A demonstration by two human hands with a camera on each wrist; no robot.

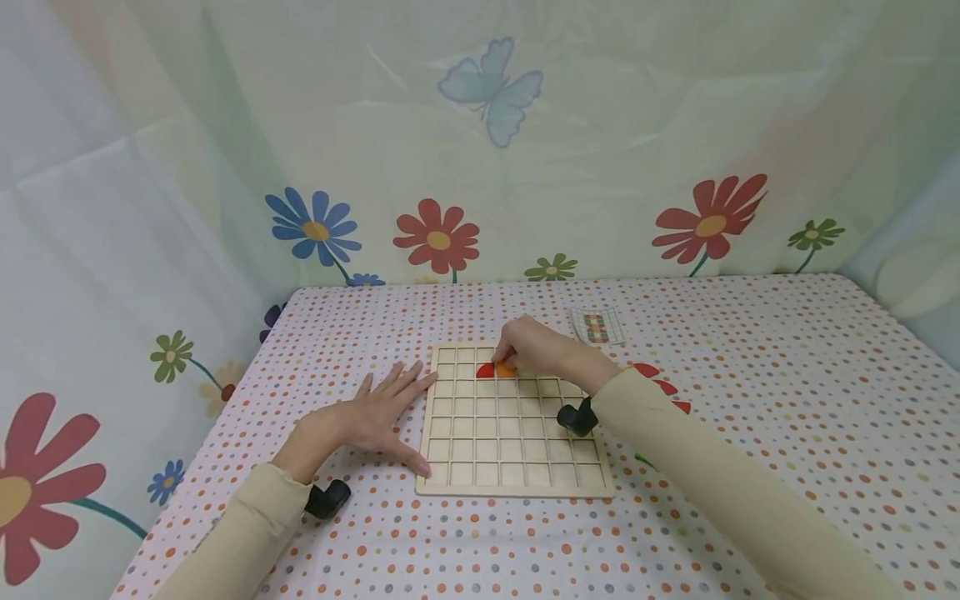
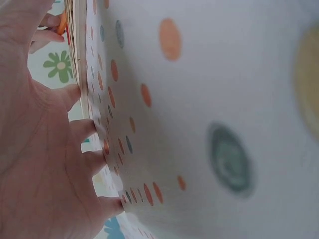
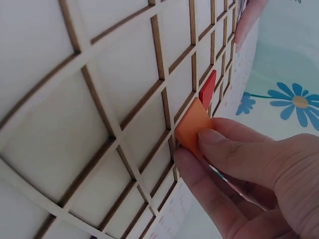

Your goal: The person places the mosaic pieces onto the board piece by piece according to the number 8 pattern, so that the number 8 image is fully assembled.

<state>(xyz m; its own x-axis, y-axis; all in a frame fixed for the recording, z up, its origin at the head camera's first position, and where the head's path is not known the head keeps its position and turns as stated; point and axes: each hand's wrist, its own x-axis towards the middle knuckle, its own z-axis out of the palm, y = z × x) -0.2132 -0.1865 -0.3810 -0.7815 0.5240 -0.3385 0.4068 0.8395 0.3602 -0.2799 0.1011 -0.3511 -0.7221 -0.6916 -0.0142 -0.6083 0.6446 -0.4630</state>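
A square wooden grid board (image 1: 486, 451) lies flat on the table, divided by thin raised strips. My right hand (image 1: 534, 346) pinches an orange square tile (image 3: 192, 123) between thumb and fingers over a cell in the board's upper part. In the right wrist view the tile sits tilted against the strips; whether it is fully down in the cell I cannot tell. Beside it, a red piece with a curved edge (image 1: 486, 371) occupies the neighbouring cell to the left. My left hand (image 1: 367, 417) has its fingers spread, with thumb and fingertips touching the board's left edge.
A small card with a coloured grid pattern (image 1: 597, 326) lies behind the board. Several red pieces (image 1: 665, 387) are right of the board, and a green piece (image 1: 643, 460) is partly hidden by the right sleeve. The dotted tablecloth (image 1: 787, 375) meets a flowered curtain (image 1: 600, 167) behind.
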